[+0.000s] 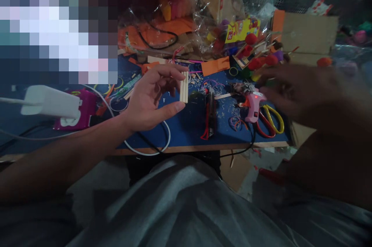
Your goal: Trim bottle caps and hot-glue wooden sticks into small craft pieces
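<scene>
My left hand (154,97) pinches a short row of thin wooden sticks (184,87) between thumb and fingertips, held upright above the blue table (186,130). My right hand (290,90) is dark and smeared by motion, just right of a pink hot glue gun (254,105) with a lit red light. Its finger positions are not clear, nor whether it touches the gun. Between the hands lies a red and black utility knife (211,113). Scissors (272,121) with red and yellow handles lie under the right hand, beside the glue gun.
Left of my forearm, a white charger (49,103) sits plugged into a magenta socket block (87,105), with a white cable looping forward. Coloured pompoms (263,61), orange paper (215,66), plastic bags and cardboard (309,33) crowd the back. Small shavings litter the middle.
</scene>
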`<action>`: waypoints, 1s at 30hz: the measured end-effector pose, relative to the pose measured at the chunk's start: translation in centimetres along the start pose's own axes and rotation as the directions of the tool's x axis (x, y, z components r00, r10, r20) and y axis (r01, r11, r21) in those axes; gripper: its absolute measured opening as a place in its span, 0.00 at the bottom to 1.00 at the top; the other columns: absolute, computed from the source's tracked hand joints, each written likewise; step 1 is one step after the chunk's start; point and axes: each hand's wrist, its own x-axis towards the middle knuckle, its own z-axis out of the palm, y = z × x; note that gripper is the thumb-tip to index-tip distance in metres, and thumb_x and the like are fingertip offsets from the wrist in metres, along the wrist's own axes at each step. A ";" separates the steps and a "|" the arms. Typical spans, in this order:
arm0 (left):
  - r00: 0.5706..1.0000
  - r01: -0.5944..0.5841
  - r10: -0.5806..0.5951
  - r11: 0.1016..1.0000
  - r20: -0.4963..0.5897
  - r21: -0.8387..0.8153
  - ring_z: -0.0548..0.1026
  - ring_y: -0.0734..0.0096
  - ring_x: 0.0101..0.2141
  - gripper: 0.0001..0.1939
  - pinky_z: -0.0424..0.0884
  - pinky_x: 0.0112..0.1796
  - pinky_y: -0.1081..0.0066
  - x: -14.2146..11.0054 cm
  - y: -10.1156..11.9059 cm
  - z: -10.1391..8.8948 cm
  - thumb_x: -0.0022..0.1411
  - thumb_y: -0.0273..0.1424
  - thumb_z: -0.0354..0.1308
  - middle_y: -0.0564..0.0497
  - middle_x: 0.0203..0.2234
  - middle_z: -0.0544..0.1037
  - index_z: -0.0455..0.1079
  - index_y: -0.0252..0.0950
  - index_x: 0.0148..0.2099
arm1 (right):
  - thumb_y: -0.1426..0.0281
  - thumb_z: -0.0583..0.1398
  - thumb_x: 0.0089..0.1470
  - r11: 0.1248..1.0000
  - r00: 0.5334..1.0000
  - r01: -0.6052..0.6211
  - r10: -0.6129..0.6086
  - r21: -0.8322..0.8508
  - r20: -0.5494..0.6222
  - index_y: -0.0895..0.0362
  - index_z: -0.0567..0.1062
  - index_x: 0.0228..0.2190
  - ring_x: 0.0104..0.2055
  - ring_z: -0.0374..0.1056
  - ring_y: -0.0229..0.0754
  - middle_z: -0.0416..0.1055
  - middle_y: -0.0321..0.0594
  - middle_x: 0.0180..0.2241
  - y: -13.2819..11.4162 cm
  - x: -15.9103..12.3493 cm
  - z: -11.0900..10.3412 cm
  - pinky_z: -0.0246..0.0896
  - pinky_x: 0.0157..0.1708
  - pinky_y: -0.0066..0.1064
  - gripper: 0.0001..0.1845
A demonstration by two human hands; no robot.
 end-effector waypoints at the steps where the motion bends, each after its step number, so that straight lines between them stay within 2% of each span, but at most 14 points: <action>1: 1.000 0.005 -0.004 1.000 0.005 -0.006 0.83 0.60 0.52 0.29 0.84 0.45 0.63 0.0 0.1 0.0 0.61 0.40 0.79 0.42 0.63 0.80 0.74 0.44 0.60 | 0.66 0.66 0.72 0.996 0.997 0.060 -0.056 -0.071 0.061 0.46 0.85 0.48 0.32 0.82 0.45 0.87 0.40 0.38 -0.7 0.3 0.5 0.70 0.27 0.37 0.07; 2: 1.000 0.005 -0.005 1.000 0.012 -0.015 0.83 0.59 0.52 0.29 0.84 0.46 0.62 0.0 0.1 0.0 0.61 0.39 0.80 0.42 0.63 0.80 0.74 0.44 0.60 | 0.67 0.66 0.72 0.990 0.978 0.136 -0.127 -0.046 0.164 0.47 0.85 0.45 0.33 0.83 0.43 0.88 0.39 0.40 -1.4 0.8 1.1 0.72 0.29 0.35 0.05; 4: 1.000 -0.013 0.014 0.999 0.025 -0.041 0.84 0.59 0.53 0.31 0.84 0.47 0.62 0.0 0.1 0.1 0.59 0.37 0.80 0.42 0.64 0.80 0.75 0.44 0.61 | 0.71 0.63 0.73 0.987 0.971 0.159 -0.163 0.037 0.176 0.49 0.84 0.43 0.42 0.85 0.45 0.88 0.42 0.45 -2.8 2.0 2.4 0.79 0.40 0.36 0.08; 6: 0.997 -0.054 0.057 0.996 0.046 -0.070 0.84 0.57 0.55 0.34 0.84 0.47 0.62 0.1 0.0 0.1 0.57 0.34 0.82 0.41 0.65 0.80 0.75 0.43 0.62 | 0.73 0.63 0.69 0.995 0.994 0.098 -0.098 0.008 0.051 0.51 0.84 0.45 0.48 0.85 0.50 0.87 0.44 0.47 -4.0 3.2 3.7 0.79 0.46 0.41 0.09; 7: 0.996 -0.069 0.074 0.994 0.057 -0.081 0.84 0.56 0.56 0.35 0.84 0.47 0.62 0.1 0.0 0.1 0.56 0.33 0.82 0.40 0.66 0.80 0.75 0.43 0.63 | 0.73 0.64 0.68 0.999 0.999 0.044 -0.044 0.024 0.017 0.51 0.85 0.44 0.46 0.84 0.50 0.87 0.44 0.45 -4.5 3.9 4.3 0.78 0.46 0.42 0.09; 11: 0.989 -0.104 0.114 0.990 0.097 -0.095 0.85 0.58 0.53 0.39 0.85 0.49 0.60 0.2 0.2 0.2 0.54 0.27 0.82 0.37 0.68 0.79 0.74 0.42 0.66 | 0.66 0.67 0.68 0.975 0.988 -0.126 0.140 0.184 -0.067 0.53 0.86 0.42 0.31 0.76 0.41 0.85 0.40 0.36 -5.9 5.6 6.3 0.70 0.33 0.34 0.07; 14: 0.990 -0.075 0.084 0.994 0.112 -0.081 0.85 0.62 0.48 0.39 0.85 0.50 0.59 0.1 0.5 0.2 0.54 0.27 0.82 0.38 0.69 0.79 0.75 0.44 0.66 | 0.54 0.67 0.69 0.894 0.974 -0.220 0.225 0.390 0.032 0.54 0.87 0.44 0.28 0.71 0.39 0.83 0.39 0.33 -6.4 6.2 7.3 0.63 0.26 0.31 0.16; 17: 0.988 -0.085 0.095 0.993 0.119 -0.087 0.85 0.62 0.47 0.40 0.85 0.51 0.59 0.0 0.6 0.3 0.54 0.28 0.82 0.39 0.68 0.80 0.74 0.45 0.67 | 0.46 0.69 0.66 0.757 0.959 -0.283 0.229 0.589 0.167 0.55 0.87 0.44 0.26 0.68 0.38 0.81 0.38 0.33 -6.5 6.6 7.8 0.61 0.24 0.31 0.24; 19: 0.984 -0.117 0.129 0.988 0.126 -0.100 0.85 0.62 0.46 0.41 0.86 0.49 0.60 0.0 0.6 0.3 0.54 0.28 0.82 0.40 0.69 0.79 0.74 0.45 0.68 | 0.45 0.71 0.63 0.693 0.952 -0.305 0.221 0.653 0.210 0.55 0.86 0.42 0.26 0.68 0.37 0.81 0.37 0.33 -6.5 6.8 8.1 0.62 0.23 0.30 0.25; 23: 0.979 -0.144 0.152 0.987 0.136 -0.069 0.82 0.71 0.37 0.42 0.84 0.35 0.69 0.0 0.6 0.4 0.53 0.27 0.82 0.39 0.65 0.81 0.74 0.45 0.67 | 0.48 0.74 0.61 0.588 0.951 -0.308 0.201 0.748 0.234 0.55 0.84 0.38 0.23 0.67 0.34 0.77 0.34 0.28 -6.2 7.0 8.4 0.60 0.21 0.28 0.23; 25: 0.983 -0.128 0.130 0.991 0.128 -0.026 0.81 0.72 0.35 0.40 0.82 0.31 0.71 -0.1 0.7 0.5 0.53 0.29 0.82 0.38 0.64 0.82 0.74 0.45 0.66 | 0.49 0.74 0.61 0.532 0.952 -0.306 0.192 0.790 0.240 0.56 0.83 0.35 0.21 0.66 0.33 0.76 0.34 0.28 -6.1 7.0 8.7 0.60 0.19 0.27 0.23; 30: 0.986 -0.130 0.122 0.990 0.117 0.057 0.82 0.71 0.35 0.37 0.83 0.32 0.69 -0.2 0.7 0.5 0.55 0.33 0.82 0.38 0.65 0.82 0.75 0.45 0.64 | 0.49 0.76 0.59 0.493 0.955 -0.292 0.204 0.820 0.217 0.57 0.80 0.31 0.20 0.64 0.32 0.73 0.32 0.24 -6.0 6.9 9.4 0.58 0.18 0.26 0.24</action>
